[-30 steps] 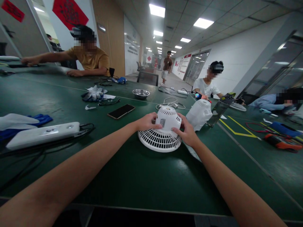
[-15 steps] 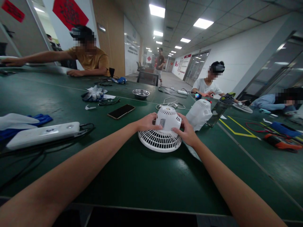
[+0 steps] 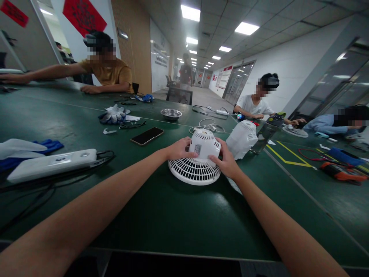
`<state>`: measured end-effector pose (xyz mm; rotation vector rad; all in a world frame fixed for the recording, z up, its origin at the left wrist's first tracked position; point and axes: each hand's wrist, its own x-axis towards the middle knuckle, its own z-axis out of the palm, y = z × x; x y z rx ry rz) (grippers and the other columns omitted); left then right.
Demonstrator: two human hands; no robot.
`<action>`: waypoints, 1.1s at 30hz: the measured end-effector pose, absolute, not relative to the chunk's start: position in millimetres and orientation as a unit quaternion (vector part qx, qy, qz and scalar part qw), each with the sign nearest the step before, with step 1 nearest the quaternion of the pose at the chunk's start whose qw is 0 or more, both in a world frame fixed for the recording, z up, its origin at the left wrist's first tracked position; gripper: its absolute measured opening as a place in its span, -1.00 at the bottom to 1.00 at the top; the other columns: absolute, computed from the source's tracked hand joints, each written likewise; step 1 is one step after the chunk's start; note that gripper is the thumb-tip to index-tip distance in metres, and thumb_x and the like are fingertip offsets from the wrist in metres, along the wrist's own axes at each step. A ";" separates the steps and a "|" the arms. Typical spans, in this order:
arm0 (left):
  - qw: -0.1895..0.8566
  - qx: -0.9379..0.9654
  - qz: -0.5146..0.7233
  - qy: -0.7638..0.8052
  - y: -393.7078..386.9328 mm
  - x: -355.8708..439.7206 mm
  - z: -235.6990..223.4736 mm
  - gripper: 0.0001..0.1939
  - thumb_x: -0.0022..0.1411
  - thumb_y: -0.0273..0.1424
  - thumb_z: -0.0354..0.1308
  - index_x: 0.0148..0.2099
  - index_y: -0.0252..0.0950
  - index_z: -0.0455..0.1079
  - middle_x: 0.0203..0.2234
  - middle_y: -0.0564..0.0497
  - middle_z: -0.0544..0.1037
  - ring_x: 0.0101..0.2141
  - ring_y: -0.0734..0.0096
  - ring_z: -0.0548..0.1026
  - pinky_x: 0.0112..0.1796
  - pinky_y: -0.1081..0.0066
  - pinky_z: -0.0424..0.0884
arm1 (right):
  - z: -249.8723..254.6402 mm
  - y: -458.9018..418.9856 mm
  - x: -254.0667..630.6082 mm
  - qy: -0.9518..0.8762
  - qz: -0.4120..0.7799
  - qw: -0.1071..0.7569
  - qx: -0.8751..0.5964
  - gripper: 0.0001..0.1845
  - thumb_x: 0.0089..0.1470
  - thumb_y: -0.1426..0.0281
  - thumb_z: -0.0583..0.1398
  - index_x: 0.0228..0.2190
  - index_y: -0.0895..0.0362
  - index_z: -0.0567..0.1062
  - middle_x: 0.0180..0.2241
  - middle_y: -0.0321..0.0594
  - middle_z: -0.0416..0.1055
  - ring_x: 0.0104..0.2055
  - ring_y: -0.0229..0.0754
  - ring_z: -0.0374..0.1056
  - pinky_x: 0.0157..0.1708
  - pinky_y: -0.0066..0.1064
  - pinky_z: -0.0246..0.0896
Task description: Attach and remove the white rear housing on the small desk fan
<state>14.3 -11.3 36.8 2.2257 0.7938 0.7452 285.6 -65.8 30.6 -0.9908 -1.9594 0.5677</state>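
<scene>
Your left hand (image 3: 180,149) and right hand (image 3: 227,161), half-curled, grip motor housing (image 3: 205,144), likely steadying it. Lifting probably needs fan grille (image 3: 195,172) beneath level.

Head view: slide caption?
Left hand and right hand hold a white housing with a slatted grille on the green table.

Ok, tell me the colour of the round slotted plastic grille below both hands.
The round slotted plastic grille is white, best seen in the head view.
</scene>
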 end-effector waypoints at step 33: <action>0.321 0.849 0.287 0.306 -14.8 15.3 39.5 -0.31 0.13 -0.05 0.30 0.23 -0.28 0.38 0.10 -0.22 0.43 0.11 -0.10 0.40 0.05 0.05 0.36 | 29.9 -65.5 285.5 -0.785 0.216 0.421 -0.400 -0.15 0.13 0.10 0.31 0.32 -0.04 0.10 0.16 -0.04 0.40 0.08 0.15 0.43 0.04 0.11 0.41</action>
